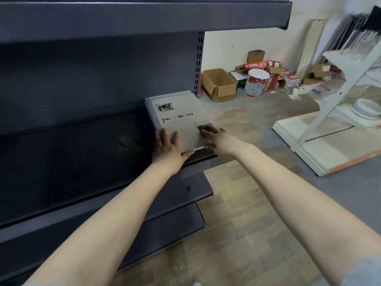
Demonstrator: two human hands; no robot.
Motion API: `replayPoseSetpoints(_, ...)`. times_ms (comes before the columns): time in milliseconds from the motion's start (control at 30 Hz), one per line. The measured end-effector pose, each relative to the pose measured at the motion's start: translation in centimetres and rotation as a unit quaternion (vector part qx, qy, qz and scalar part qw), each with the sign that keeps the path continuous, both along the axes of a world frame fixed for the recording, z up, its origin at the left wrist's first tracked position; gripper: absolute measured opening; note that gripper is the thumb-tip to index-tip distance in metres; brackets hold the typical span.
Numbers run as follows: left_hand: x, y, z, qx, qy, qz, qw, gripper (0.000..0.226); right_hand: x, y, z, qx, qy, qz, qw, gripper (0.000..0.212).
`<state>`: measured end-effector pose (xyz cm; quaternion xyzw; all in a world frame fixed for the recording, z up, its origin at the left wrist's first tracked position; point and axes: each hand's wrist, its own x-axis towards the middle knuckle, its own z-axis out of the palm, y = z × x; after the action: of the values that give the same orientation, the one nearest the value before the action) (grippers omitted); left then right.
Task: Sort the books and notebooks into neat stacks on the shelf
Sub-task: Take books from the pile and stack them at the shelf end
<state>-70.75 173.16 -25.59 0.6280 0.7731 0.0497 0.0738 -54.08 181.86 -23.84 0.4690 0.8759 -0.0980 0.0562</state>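
Left hand (167, 148) and right hand (216, 138) rest straight, spread fingers flat on the grey book (179, 109)

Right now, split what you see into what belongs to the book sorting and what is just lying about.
Job: stack of grey books, dark shelf under it, left hand and right hand resting on the top cover.
Lying about: cardboard box, paint bucket, red cartons, plates on the white rack.

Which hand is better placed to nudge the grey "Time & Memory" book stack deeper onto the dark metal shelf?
Probably left: the left hand has its thumb along the grey book stack's near edge, ready to push. The right hand only lies flat on the cover.
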Motion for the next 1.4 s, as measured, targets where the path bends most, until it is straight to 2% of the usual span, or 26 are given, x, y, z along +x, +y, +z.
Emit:
replayPoseSetpoints(200, -0.3, 0.7, 0.0, 0.039, -0.051, 0.015, 0.998, 0.079, 0.5, 0.9, 0.3, 0.013, 0.03, 0.028, 0.999, 0.06)
replayPoseSetpoints(433, -0.8, 1.6, -0.3, 0.021, -0.109, 0.039, 0.993, 0.079, 0.7, 1.7, 0.6, 0.026, 0.039, 0.046, 0.998, 0.058)
replayPoseSetpoints(1100, -2.4, 2.6, -1.0, 0.055, -0.101, 0.027, 0.993, 0.082, 0.1, 2.9, -0.4, 0.053, 0.07, 0.048, 0.995, 0.056)
replayPoseSetpoints(1400, -2.4, 2.5, 0.2, -0.01, -0.113, 0.007, 0.994, 0.083, 0.2, 3.2, -0.7, 0.009, 0.102, 0.035, 0.994, 0.056)
